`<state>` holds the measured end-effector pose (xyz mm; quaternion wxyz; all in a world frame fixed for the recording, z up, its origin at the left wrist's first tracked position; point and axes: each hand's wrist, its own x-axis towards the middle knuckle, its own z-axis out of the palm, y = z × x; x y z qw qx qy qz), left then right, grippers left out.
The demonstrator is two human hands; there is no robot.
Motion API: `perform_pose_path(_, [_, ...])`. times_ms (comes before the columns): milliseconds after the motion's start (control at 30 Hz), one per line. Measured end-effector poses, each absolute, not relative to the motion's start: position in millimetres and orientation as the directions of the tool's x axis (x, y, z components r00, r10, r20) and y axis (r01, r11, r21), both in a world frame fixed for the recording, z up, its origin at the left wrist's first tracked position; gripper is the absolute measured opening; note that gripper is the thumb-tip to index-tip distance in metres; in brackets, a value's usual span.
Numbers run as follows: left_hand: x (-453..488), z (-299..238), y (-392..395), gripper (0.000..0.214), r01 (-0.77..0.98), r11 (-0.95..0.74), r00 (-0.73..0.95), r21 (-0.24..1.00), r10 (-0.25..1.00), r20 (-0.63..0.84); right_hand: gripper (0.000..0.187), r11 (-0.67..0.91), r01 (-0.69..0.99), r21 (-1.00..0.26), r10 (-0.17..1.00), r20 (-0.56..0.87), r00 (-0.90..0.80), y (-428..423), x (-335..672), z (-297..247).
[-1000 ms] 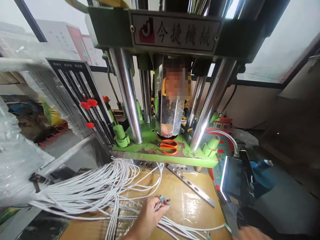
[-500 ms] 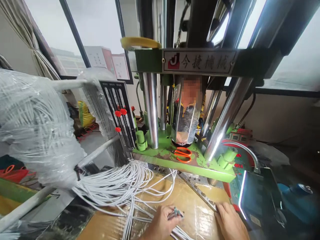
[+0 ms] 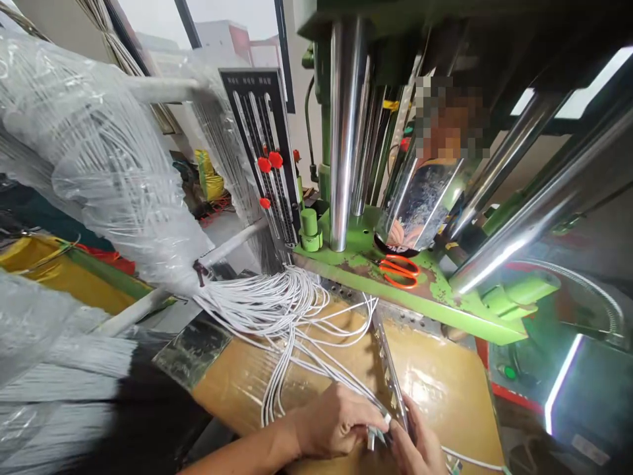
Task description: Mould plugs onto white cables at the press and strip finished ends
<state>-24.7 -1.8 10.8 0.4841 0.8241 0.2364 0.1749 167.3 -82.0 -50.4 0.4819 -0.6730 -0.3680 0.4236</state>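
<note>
My left hand is closed around white cable ends with small pale-green and metal connector tips poking out below its fingers. Just to the right, my right hand meets it, fingertips pinching a white cable end between the two hands. Along the fingers of my right hand lies a narrow metal bar with notches, slanting away over the brown work surface. A bundle of white cables spreads from the left toward my hands. What exactly sits inside each grip is partly hidden.
A green press bed with chrome columns stands ahead, orange-handled scissors lying on it. Plastic-wrapped cables hang over a white rail at left. A black panel with red knobs stands behind. Another cable lies at lower right.
My two hands have come together; the left moved right with the cable ends. The right moved toward it, and the metal bar now points more steeply toward me. The view has tilted down and shifted left.
</note>
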Motion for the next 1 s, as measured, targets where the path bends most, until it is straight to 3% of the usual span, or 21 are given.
perform_pose_path(67, [-25, 4, -2, 0.048, 0.253, -0.455, 0.833, 0.854, 0.551, 0.047, 0.058, -0.256, 0.051, -0.965, 0.899, -0.218, 0.380, -81, 161, -50])
perform_pose_path(267, [-22, -7, -2, 0.046, 0.279, -0.542, 0.827, 0.793, 0.556, 0.088, 0.062, -0.223, 0.208, -0.952, 0.937, -0.150, 0.316, -80, 158, -55])
perform_pose_path(467, [-21, -4, -2, 0.032, 0.276, -0.743, 0.844, 0.610, 0.491, 0.217, 0.071, -0.248, 0.268, -0.931, 0.946, -0.173, 0.273, -84, 158, -60])
perform_pose_path(633, [-21, -3, -3, 0.027, 0.306, -0.800, 0.844, 0.516, 0.479, 0.241, 0.073, -0.253, 0.272, -0.928, 0.945, -0.177, 0.275, -85, 159, -61])
perform_pose_path(867, [-22, -2, -4, 0.030, 0.274, -0.783, 0.833, 0.559, 0.483, 0.269, 0.067, -0.244, 0.268, -0.932, 0.939, -0.159, 0.304, -83, 155, -56])
perform_pose_path(1000, [-17, -12, -7, 0.032, 0.262, -0.712, 0.797, 0.652, 0.540, 0.270, 0.068, -0.230, 0.316, -0.921, 0.936, -0.121, 0.329, -83, 152, -56])
